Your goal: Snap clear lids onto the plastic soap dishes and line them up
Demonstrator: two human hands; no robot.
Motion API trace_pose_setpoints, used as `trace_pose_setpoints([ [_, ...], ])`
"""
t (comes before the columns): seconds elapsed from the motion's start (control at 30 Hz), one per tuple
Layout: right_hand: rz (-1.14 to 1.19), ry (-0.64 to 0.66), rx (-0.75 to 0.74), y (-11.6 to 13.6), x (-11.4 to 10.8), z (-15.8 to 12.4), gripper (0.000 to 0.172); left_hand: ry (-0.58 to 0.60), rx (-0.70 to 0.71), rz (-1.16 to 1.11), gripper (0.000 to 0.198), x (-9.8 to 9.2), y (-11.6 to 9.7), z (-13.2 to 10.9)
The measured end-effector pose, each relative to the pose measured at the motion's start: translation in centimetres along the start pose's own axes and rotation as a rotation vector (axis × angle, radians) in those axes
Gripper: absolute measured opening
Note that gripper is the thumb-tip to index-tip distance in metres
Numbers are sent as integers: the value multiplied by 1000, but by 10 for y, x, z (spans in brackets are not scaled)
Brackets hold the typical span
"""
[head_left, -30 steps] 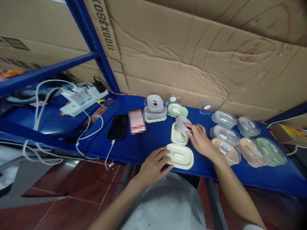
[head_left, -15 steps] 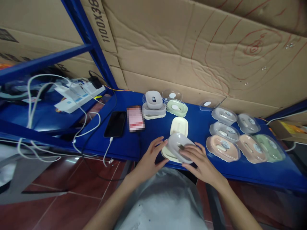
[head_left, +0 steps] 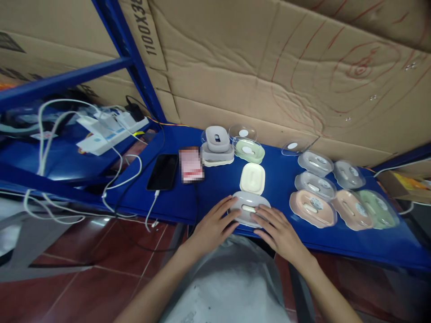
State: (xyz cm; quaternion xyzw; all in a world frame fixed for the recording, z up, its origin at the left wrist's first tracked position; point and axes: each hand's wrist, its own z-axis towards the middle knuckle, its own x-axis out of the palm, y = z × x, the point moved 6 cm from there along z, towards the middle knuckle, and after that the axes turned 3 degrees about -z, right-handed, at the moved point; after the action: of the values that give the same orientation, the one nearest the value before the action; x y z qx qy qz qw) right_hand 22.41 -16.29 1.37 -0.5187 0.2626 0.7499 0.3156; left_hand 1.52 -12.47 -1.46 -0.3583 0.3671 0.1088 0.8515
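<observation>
A grey oval soap dish [head_left: 247,220] lies level at the front edge of the blue table, with a pale cream slot piece [head_left: 248,209] showing in its middle. My left hand [head_left: 217,223] grips its left rim, fingers curving over the edge. On the right side, my right hand [head_left: 276,229] has its fingers over the rim and its thumb near the front edge. The cream base seen earlier beneath the dish is hidden now. Just behind the dish sits a small cream tray [head_left: 252,178].
Stacked grey dishes [head_left: 217,140] and a green dish [head_left: 249,151] stand behind. Several lidded dishes, including a peach one [head_left: 313,209], sit at right. Left are a phone [head_left: 163,172] on a cable, a pink packet [head_left: 191,165] and a power strip [head_left: 112,137]. Cardboard [head_left: 218,58] walls the back.
The grey dish, tilted in my right hand before, has come down flat over the cream base. My left hand has moved in from beside it to its left rim.
</observation>
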Motion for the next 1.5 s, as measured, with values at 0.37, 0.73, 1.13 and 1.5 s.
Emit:
trace_pose_setpoints([
  [0.37,-487,33,275,-214,-73,97,46,-25,-16,0,30,-3,-2,2],
  [0.73,-422,-66,328,-225,-72,119,29,-34,-22,-40,32,-4,-1,2],
  [1.13,331,-308,84,-27,-17,8,37,-92,-205,-257,52,-11,10,0],
  [1.5,535,27,-11,-15,-1,17,50,95,-212,-237,85,-7,8,2],
])
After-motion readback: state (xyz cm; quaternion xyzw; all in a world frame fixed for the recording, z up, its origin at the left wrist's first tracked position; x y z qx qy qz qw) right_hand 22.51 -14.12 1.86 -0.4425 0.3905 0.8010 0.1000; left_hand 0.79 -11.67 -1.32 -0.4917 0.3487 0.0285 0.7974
